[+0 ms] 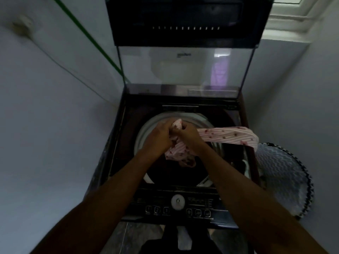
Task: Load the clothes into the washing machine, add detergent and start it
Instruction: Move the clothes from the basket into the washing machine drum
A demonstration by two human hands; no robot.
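A dark top-loading washing machine [117,153] stands in front of me with its glass lid [183,68] raised. Both hands hover over the round drum opening [146,129]. My left hand [159,133] and my right hand [189,135] are close together, each gripping a bunched pink striped garment [229,134] with small dark dots. One end of the garment trails right over the machine's edge toward a basket; another part hangs down into the drum. Dark clothes lie inside the drum [176,173]. No detergent is visible.
The control panel [198,204] with a round white dial [178,202] and several buttons runs along the front. A zigzag-patterned laundry basket [282,176] stands at the right. Grey walls close in on both sides; a green cord [88,35] crosses the left wall.
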